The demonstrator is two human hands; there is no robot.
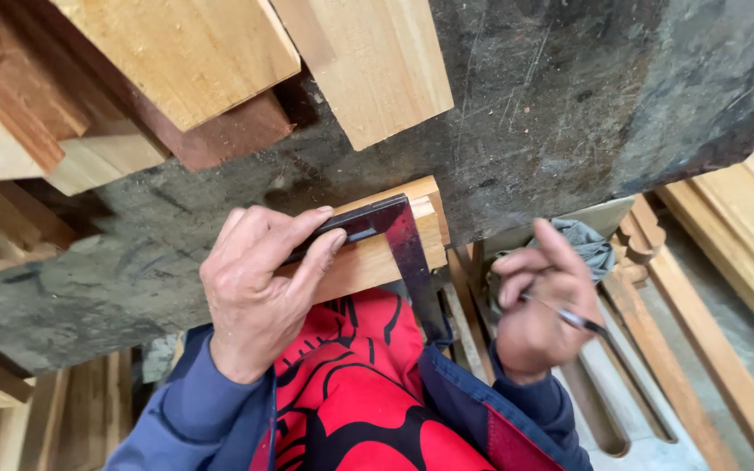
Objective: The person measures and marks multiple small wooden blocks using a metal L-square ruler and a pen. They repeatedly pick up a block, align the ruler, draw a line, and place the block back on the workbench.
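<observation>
My left hand [259, 283] presses a dark metal try square [394, 231] down onto a light wooden piece [377, 262] that lies at the near edge of a dark, worn workbench [551, 105]. The square's blade runs down over the end of the wood. To the right, off the bench edge, my right hand [541, 305] is curled around a thin metal marking tool [591, 330], its tip pointing down and right, apart from the wood.
Several light and reddish wooden boards [194, 61] are stacked on the bench at the top left. More planks and mouldings [726, 262] lie on the floor at the right. A grey rag [586, 240] hangs by the bench edge.
</observation>
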